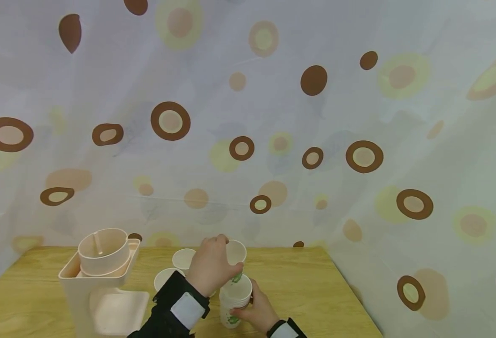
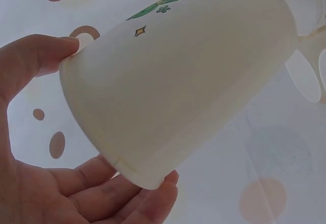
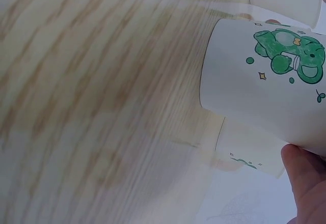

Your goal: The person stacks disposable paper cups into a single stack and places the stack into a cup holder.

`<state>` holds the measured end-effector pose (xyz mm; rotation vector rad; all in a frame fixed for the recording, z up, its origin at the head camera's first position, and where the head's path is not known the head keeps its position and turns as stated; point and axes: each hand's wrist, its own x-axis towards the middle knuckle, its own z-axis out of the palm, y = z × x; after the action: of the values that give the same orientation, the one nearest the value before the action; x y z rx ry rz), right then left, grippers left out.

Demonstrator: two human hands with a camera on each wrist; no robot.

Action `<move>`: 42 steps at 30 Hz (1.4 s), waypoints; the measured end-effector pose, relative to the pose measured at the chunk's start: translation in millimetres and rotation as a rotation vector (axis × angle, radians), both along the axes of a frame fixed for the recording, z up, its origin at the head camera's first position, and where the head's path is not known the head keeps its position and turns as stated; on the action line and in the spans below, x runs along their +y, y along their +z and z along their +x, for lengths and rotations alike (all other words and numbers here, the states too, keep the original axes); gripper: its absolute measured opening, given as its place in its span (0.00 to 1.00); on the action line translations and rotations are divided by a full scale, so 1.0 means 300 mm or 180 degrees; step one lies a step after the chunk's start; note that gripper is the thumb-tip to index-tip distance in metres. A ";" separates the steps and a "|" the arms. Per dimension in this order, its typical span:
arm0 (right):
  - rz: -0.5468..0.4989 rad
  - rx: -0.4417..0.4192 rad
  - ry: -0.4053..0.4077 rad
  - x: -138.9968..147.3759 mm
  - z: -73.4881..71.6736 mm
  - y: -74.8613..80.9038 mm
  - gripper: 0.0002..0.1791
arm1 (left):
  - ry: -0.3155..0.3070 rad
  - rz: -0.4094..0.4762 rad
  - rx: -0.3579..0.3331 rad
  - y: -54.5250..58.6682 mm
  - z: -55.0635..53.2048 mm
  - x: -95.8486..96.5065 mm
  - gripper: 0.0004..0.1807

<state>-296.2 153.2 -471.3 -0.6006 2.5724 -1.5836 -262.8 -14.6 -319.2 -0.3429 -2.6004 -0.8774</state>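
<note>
A white paper cup (image 1: 236, 253) with a green print is held by my left hand (image 1: 211, 267), thumb and fingers at its rim, as the left wrist view also shows. This cup (image 2: 178, 86) hangs just over a stack of nested paper cups (image 1: 229, 307). My right hand (image 1: 260, 312) grips that stack from the right side, low down. A green cartoon animal decorates the stack's outer wall (image 3: 254, 91) in the right wrist view. More white cups, one farther back (image 1: 183, 257) and one nearer (image 1: 164, 279), stand left of my left hand, which partly hides them.
On the left of the wooden table (image 1: 307, 291) stands a cream plastic container (image 1: 72, 300) with a round cream vessel (image 1: 104, 258) in its top and a pale flap-like part (image 1: 121, 310) at its side. A patterned sheet (image 1: 281, 117) hangs behind the table.
</note>
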 end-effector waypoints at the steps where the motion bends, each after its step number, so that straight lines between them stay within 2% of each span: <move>1: -0.0013 -0.0017 0.0000 0.000 0.000 0.000 0.41 | -0.0005 -0.0010 -0.0023 0.002 0.000 0.003 0.27; 6: -0.0060 -0.0106 0.0016 -0.002 -0.001 -0.002 0.41 | -0.0054 -0.0068 -0.0104 0.001 -0.003 0.016 0.28; 18: -0.0050 -0.0070 0.0069 -0.006 0.003 0.004 0.40 | -0.0169 -0.0174 -0.0006 -0.034 -0.015 0.034 0.27; 26: -0.0025 -0.0095 0.0113 -0.005 -0.001 -0.004 0.41 | -0.0179 -0.0362 0.0039 -0.058 -0.021 0.043 0.26; 35: -0.0031 -0.0042 0.0127 0.003 -0.005 -0.006 0.42 | -0.0367 -0.0245 -0.0192 -0.100 -0.031 0.050 0.27; 42: 0.0002 -0.0083 0.0071 0.009 -0.002 -0.002 0.43 | -0.0386 -0.0233 -0.0139 -0.110 -0.032 0.056 0.27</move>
<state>-296.8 155.9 -471.7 -0.6023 2.5384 -1.5732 -272.5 2.2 -352.3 -0.5118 -2.6804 -0.8391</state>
